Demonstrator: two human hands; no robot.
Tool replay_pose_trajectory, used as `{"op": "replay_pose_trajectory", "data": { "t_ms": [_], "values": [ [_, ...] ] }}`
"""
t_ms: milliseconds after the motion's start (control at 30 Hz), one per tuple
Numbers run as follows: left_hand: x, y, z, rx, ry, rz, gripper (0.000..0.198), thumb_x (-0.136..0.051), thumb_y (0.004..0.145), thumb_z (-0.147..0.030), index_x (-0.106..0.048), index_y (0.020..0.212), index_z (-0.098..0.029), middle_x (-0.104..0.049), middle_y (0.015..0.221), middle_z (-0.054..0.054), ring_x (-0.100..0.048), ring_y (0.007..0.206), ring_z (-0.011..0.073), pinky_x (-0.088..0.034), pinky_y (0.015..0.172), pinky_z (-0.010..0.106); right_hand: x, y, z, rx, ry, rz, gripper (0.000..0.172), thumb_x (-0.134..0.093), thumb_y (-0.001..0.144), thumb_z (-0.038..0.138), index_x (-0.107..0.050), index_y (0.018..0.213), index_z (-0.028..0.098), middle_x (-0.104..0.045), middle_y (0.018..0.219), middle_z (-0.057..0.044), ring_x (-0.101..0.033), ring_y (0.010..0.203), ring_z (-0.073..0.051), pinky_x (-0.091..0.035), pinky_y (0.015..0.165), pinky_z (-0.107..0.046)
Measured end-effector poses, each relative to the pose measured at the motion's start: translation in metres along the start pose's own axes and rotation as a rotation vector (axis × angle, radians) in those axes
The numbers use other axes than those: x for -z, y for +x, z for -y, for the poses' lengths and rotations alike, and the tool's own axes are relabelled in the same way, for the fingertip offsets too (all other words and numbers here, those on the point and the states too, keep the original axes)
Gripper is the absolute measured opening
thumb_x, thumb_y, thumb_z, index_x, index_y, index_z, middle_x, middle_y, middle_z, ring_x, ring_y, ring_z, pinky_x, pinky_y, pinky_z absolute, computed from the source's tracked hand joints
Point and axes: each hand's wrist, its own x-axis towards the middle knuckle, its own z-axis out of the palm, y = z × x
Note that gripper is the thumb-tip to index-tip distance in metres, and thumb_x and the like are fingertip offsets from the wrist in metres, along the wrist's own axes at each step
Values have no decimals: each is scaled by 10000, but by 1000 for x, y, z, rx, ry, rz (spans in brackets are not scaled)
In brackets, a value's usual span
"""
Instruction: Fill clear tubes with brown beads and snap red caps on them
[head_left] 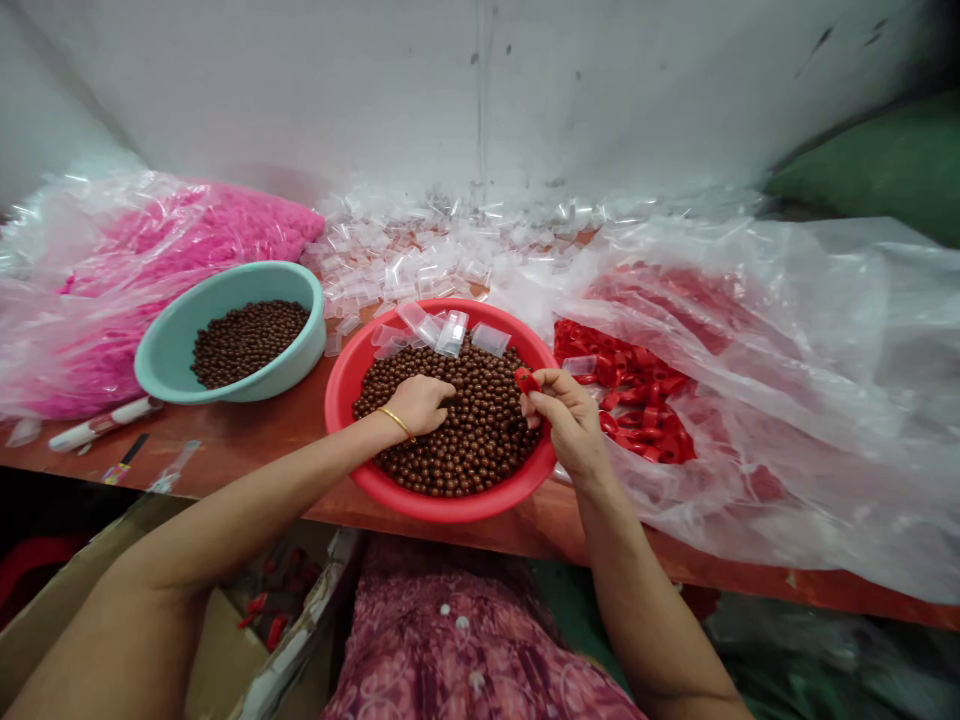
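Note:
A red basin [450,508] in front of me holds many small round brown balls [472,430]. Several clear plastic pieces [452,333] lie on the balls along the basin's far side. My left hand [421,404], with a gold bangle at the wrist, reaches into the balls; its fingers are bent down and their tips are partly hidden, so what they hold does not show. Over the basin's right rim, my right hand [566,415] pinches a small red plastic piece [527,381] between thumb and fingers.
A light green bowl [165,345] of brown balls stands left, beside a bag of pink pieces [217,225]. Clear pieces [405,260] are heaped behind. An open plastic bag of red pieces [645,400] lies right. A white marker [105,424] is near the edge; below sits a cardboard box [225,650].

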Motion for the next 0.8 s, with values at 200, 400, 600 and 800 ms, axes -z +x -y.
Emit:
{"op": "replay_pose_trajectory", "data": {
  "t_ms": [200,400,600,800],
  "values": [
    [4,-5,15,-47,-857,-35,227,-627,674,-153,-608,895,-106,-668,801,27,-605,731,122,-465,725,248,0,2,-2,-35,-99,32,181,-596,705,317,-527,809,185,-549,569,53,-470,431,-68,-372,436,-201],
    [15,-38,11,-54,-1308,-120,341,-747,619,-252,-574,888,-134,-647,851,25,-591,790,120,-458,765,262,0,2,-5,33,-222,-14,188,-623,710,322,-518,802,197,-462,604,67,-393,470,-56,-319,451,-195],
    [9,-63,6,-136,-1213,-190,303,-696,680,-215,-601,956,-132,-648,971,62,-587,887,138,-452,859,289,3,5,-11,-37,-218,40,259,-497,813,403,-592,918,186,-461,595,46,-374,479,-73,-302,447,-205],
    [-1,-75,1,-69,-1154,-194,250,-595,747,-211,-579,986,-137,-631,1029,76,-581,897,139,-479,761,255,-10,1,-2,-42,-267,125,349,-504,820,408,-616,1070,191,-495,643,35,-386,483,-73,-337,448,-204]
  ]
}}
